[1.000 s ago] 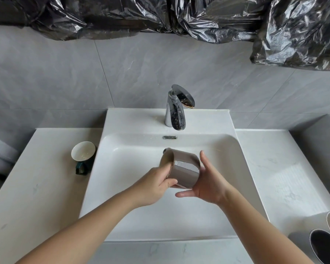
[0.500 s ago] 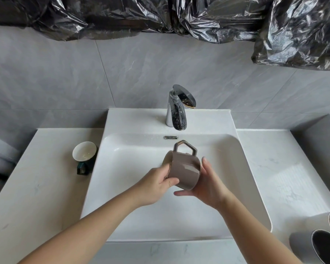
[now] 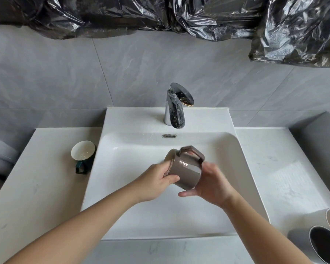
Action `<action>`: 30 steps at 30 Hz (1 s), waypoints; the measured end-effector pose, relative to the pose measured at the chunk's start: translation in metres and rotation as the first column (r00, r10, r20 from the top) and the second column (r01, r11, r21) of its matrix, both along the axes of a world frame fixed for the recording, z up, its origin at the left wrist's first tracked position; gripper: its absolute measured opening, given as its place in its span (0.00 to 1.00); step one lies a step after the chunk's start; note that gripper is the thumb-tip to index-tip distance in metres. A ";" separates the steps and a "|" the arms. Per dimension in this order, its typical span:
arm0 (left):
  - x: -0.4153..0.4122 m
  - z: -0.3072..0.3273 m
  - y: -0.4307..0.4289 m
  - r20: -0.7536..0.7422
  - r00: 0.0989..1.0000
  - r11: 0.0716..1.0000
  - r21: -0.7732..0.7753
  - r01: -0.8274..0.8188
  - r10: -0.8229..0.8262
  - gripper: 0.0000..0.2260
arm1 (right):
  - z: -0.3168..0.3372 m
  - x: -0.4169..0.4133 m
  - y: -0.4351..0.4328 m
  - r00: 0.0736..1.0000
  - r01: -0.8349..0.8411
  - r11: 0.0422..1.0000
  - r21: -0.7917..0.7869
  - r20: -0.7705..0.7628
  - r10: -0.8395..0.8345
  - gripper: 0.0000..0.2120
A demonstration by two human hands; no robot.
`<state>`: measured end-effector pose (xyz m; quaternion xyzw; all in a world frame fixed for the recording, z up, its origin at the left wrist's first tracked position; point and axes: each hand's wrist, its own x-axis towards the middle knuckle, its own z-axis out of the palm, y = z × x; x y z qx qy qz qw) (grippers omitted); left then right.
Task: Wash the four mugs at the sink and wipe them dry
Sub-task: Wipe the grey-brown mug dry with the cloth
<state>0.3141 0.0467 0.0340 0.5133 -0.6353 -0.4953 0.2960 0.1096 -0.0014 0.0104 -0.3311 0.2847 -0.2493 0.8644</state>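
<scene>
Brown mug (image 3: 187, 171), held on its side over the sink basin (image 3: 133, 216), our left hand (image 3: 156, 180) gripping the rim, our right hand (image 3: 211, 182) cupped round the base; we judge washing underway, next needing water from the faucet (image 3: 176, 107), no stream visible.

Bright, even light; edges bow, right hand (image 3: 213, 184) perhaps motion-blurred.

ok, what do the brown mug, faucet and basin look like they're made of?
brown mug: probably glazed ceramic, glossy; sharp bright highlight on its side.
faucet: looks like polished chrome-plated metal; mirror-like reflections.
basin: white glazed ceramic or cast resin, can't tell which; smooth surface, soft sheen.
</scene>
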 end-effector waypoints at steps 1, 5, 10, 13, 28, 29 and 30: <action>0.002 -0.001 0.001 0.074 0.996 0.997 -0.057 0.044 -0.040 0.10 | 0.000 -0.003 -0.002 0.997 -0.035 0.988 0.149 0.074 0.024 0.35; 0.004 -0.003 -0.001 0.299 0.942 0.964 -0.168 0.206 -0.150 0.04 | 0.002 0.007 -0.006 0.984 -0.169 0.921 0.350 0.012 0.176 0.37; 0.004 -0.007 0.000 0.023 0.991 0.978 0.164 0.129 -0.135 0.20 | 0.007 0.022 -0.003 0.958 0.099 0.965 0.241 -0.287 -0.026 0.16; 0.002 0.001 0.004 -0.309 0.949 0.936 0.311 0.163 -0.063 0.23 | -0.003 0.021 0.008 0.953 0.152 0.986 0.063 -0.274 -0.129 0.18; 0.010 -0.005 -0.002 -0.581 0.650 0.810 0.579 -0.092 0.490 0.18 | -0.008 0.002 0.007 0.824 -0.040 0.556 -0.830 -0.342 -0.451 0.32; 0.010 -0.005 -0.002 -0.579 0.641 0.806 0.583 -0.106 0.503 0.18 | -0.008 0.002 0.009 0.834 -0.015 0.587 -0.810 -0.334 -0.439 0.32; 0.011 -0.005 -0.002 -0.579 0.623 0.802 0.582 -0.134 0.525 0.16 | -0.008 0.004 0.010 0.852 0.040 0.639 -0.768 -0.309 -0.423 0.33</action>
